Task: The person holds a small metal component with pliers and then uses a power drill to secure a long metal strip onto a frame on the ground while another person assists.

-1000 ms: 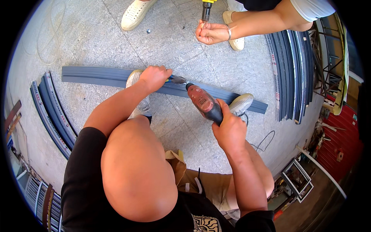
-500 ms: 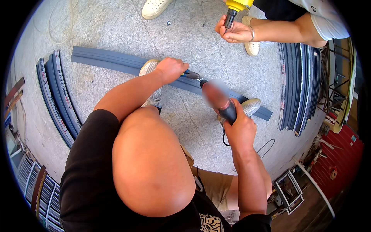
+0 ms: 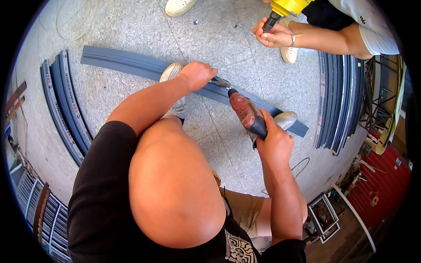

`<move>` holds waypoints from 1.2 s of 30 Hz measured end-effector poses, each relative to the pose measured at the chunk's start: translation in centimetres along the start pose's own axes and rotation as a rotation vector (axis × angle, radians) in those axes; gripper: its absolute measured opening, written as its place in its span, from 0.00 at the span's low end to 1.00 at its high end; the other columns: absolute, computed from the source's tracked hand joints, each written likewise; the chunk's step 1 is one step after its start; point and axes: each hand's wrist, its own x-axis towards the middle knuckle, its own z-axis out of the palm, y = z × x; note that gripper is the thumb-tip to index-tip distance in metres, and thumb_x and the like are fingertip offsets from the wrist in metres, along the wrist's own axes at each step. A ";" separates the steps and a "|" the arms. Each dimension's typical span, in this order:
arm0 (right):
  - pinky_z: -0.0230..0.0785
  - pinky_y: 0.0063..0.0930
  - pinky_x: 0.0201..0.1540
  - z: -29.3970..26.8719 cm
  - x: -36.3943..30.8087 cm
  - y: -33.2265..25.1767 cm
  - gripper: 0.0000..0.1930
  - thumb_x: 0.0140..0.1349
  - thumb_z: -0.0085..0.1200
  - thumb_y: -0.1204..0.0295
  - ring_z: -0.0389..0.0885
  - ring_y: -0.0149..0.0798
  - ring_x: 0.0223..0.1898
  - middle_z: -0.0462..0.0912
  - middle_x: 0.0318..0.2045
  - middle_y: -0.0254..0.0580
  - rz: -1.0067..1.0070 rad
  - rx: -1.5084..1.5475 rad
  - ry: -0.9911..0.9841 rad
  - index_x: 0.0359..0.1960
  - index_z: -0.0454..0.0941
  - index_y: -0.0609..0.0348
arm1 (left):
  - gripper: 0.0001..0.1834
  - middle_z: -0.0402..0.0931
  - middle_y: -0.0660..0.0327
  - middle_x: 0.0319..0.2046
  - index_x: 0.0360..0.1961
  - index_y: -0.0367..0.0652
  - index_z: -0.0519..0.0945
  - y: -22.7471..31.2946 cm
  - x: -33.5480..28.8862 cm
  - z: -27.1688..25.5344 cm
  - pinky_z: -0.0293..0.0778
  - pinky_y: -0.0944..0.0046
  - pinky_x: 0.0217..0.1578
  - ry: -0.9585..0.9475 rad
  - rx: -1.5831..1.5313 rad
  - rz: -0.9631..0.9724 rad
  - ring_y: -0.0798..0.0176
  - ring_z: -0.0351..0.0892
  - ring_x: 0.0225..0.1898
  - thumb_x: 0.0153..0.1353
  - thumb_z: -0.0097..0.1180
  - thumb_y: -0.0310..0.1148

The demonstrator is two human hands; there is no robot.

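Note:
A long grey metal profile (image 3: pixel 120 62) lies across the floor under my two shoes. My left hand (image 3: pixel 198 75) is closed round the handles of a pair of pliers (image 3: pixel 222 82), whose jaws are over the profile between my feet. In my right hand (image 3: pixel 277 142) is a red and black power drill (image 3: pixel 244 110), gripped by its dark rear end. The drill's black chuck points at the plier jaws and meets them or nearly so. Whatever the jaws pinch is too small to make out.
At the top right, another person's hand (image 3: pixel 275 36) is at the nose of a yellow power tool (image 3: pixel 291 6). Bundled grey profiles (image 3: pixel 70 96) lie at left, more profiles (image 3: pixel 335 98) at right. Loose screws or nails (image 3: pixel 227 57) are scattered beyond my left hand.
The drill's body was blurred and now shows sharp; its place at the pliers is nearly the same. The co-worker's hand and yellow tool sit slightly farther right in the picture.

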 end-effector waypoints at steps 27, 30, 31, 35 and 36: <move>0.80 0.44 0.35 -4.0 -9.0 0.8 0.46 0.46 0.74 0.76 0.87 0.48 0.32 0.86 0.32 0.38 0.006 0.254 0.054 0.74 0.78 0.44 | 0.07 0.83 0.54 0.35 0.42 0.45 0.78 0.5 0.0 0.1 0.86 0.48 0.36 -0.020 0.089 0.012 0.46 0.90 0.36 0.63 0.61 0.28; 0.80 0.43 0.35 -3.9 -10.8 0.8 0.46 0.46 0.74 0.76 0.87 0.47 0.31 0.87 0.33 0.38 0.004 0.266 0.038 0.74 0.78 0.44 | 0.09 0.83 0.54 0.35 0.43 0.45 0.78 0.2 -0.1 0.1 0.85 0.49 0.35 -0.032 0.111 0.017 0.46 0.90 0.35 0.61 0.62 0.27; 0.80 0.43 0.35 -3.7 -11.5 0.7 0.46 0.45 0.74 0.76 0.87 0.47 0.31 0.87 0.33 0.38 0.015 0.278 0.017 0.74 0.78 0.43 | 0.10 0.83 0.54 0.35 0.43 0.45 0.78 0.3 -0.1 0.2 0.85 0.49 0.34 -0.035 0.122 0.011 0.46 0.90 0.35 0.60 0.62 0.27; 0.80 0.41 0.34 -2.1 -12.4 0.7 0.48 0.43 0.73 0.77 0.87 0.46 0.30 0.87 0.33 0.38 0.019 0.344 -0.029 0.74 0.78 0.44 | 0.11 0.82 0.55 0.34 0.44 0.46 0.77 0.4 0.0 0.0 0.85 0.50 0.34 -0.060 0.168 0.009 0.47 0.90 0.35 0.60 0.61 0.26; 0.80 0.41 0.34 -1.7 -12.4 0.7 0.48 0.43 0.73 0.77 0.87 0.46 0.30 0.87 0.33 0.38 0.020 0.349 -0.032 0.74 0.78 0.44 | 0.11 0.82 0.55 0.34 0.43 0.46 0.77 0.6 0.2 -0.3 0.85 0.50 0.34 -0.050 0.165 0.009 0.47 0.90 0.35 0.60 0.61 0.26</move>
